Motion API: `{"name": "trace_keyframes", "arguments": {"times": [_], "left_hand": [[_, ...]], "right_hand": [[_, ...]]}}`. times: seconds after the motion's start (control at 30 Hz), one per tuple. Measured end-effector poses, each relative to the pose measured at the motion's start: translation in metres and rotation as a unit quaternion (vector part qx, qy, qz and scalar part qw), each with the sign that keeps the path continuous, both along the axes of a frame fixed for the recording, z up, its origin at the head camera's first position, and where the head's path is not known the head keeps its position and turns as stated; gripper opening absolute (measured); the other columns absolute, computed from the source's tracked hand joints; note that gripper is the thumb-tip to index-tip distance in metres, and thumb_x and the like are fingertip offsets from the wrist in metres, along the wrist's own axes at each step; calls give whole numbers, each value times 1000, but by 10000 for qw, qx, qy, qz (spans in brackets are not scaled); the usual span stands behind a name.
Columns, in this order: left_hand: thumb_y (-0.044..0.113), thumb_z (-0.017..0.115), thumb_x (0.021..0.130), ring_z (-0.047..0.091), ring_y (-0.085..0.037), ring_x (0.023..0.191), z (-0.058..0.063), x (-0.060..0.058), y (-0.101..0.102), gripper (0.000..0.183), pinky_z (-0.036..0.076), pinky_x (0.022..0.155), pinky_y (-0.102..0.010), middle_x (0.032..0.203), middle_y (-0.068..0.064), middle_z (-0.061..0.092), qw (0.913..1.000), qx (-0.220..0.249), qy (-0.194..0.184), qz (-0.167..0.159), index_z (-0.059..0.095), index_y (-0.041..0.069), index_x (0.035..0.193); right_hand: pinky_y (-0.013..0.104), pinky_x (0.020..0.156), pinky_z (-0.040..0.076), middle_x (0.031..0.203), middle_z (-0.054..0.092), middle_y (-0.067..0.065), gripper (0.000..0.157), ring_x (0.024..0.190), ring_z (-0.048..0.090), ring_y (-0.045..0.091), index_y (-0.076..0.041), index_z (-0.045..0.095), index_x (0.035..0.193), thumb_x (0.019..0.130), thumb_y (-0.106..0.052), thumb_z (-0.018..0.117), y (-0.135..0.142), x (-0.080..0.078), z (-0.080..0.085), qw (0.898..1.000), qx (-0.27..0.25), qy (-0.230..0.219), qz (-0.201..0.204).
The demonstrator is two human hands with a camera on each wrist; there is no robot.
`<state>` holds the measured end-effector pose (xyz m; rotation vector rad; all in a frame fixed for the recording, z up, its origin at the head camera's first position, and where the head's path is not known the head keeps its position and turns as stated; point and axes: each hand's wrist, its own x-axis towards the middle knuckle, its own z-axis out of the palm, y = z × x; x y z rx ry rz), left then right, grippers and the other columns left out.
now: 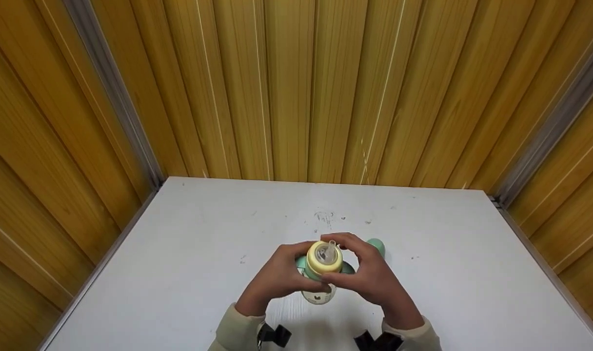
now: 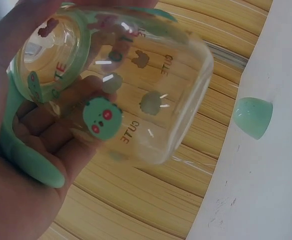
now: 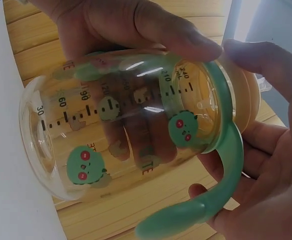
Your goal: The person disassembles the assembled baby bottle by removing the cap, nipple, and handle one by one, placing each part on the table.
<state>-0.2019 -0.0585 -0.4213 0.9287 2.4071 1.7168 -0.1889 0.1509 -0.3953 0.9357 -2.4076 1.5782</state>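
A clear baby bottle [image 1: 318, 297] with green handles is held over the table, tilted so its top faces the head camera. My left hand [image 1: 283, 273] grips it around the body near the neck. In the right wrist view, printed measuring marks and small green cartoon faces show on the bottle [image 3: 120, 115]. The fingers and thumb of my right hand [image 1: 369, 268] pinch the yellow collar [image 1: 313, 264], which surrounds a clear spout [image 1: 330, 254]. One green handle [image 2: 33, 162] hangs beside my left palm. The bottle looks empty.
A green dome-shaped cap [image 1: 376, 246] lies on the white table [image 1: 194, 243] just beyond my right hand. Dark scuffs mark the tabletop. Wood-patterned panels [image 1: 286, 87] rise behind the table and on both sides.
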Motion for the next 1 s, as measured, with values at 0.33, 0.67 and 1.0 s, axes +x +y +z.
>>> {"name": "trace_keyframes", "arguments": {"times": [0.33,0.67,1.0], "left_hand": [[31,89,67,64,-11,100,-1,1,-1,65,52,87,-29,116,8,68,9998,-53,-101,-152,62,28,126],[29,90,65,63,-11,98,3,-1,-3,64,54,86,-29,114,6,69,9992,57,43,-400,64,27,124],[30,91,64,63,-10,97,2,0,-4,65,54,85,-29,113,6,69,9990,49,99,-428,64,25,123]], "right_hand": [[33,102,43,124,63,-3,54,118,56,14,-22,60,128,78,-17,80,2,0,-2,9992,-121,71,363],[25,106,40,126,61,5,56,123,54,15,-14,58,131,79,-7,77,4,-2,0,9959,-300,275,802],[24,109,37,131,58,9,57,128,51,15,-10,56,134,81,-4,74,6,-3,-2,9942,-220,222,1030]]}}
